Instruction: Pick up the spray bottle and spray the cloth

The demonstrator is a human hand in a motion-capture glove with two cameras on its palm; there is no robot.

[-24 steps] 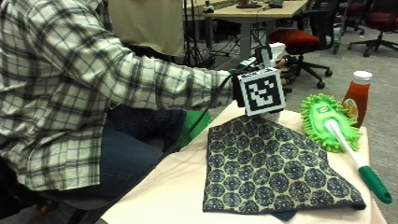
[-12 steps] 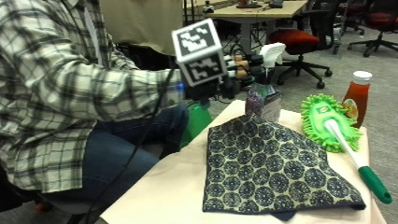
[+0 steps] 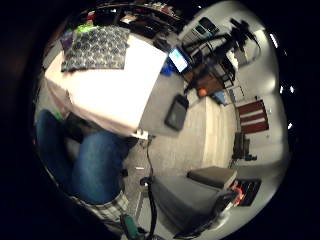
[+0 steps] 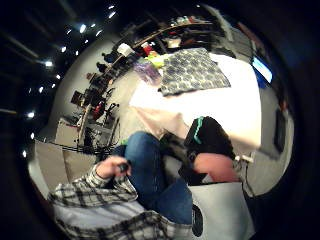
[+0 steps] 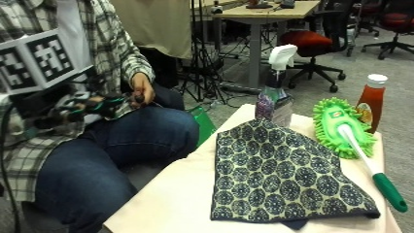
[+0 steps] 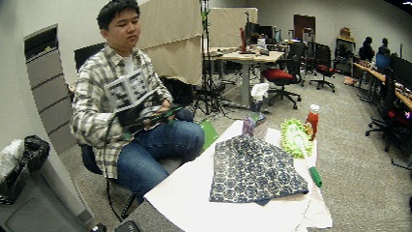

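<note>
The spray bottle (image 5: 273, 94), clear with a white trigger head and a purple label, stands upright at the far end of the table (image 5: 175, 194), touching the far tip of the cloth. The dark blue patterned cloth (image 5: 284, 170) lies spread flat on the table. My gloved right hand (image 5: 81, 108) is off the table, close to the person's body above the lap, its fingers relaxed and holding nothing. The bare left hand (image 5: 142, 92) rests beside it. The wide outside view shows the gloved hand (image 6: 140, 116), bottle (image 6: 257, 108) and cloth (image 6: 254, 169) the same way. Both palm views look back at the cloth (image 3: 97, 47) (image 4: 192, 72) from a distance.
A green fluffy duster (image 5: 343, 126) with a white and green handle lies along the cloth's right side. A ketchup bottle (image 5: 370, 99) stands at the far right corner. The person's knees (image 5: 148, 131) are by the table's left edge. Chairs and a desk stand behind.
The gloved hand has drawn back from beside the spray bottle at the table's far end to the person's lap. The bottle stays standing on the table.
</note>
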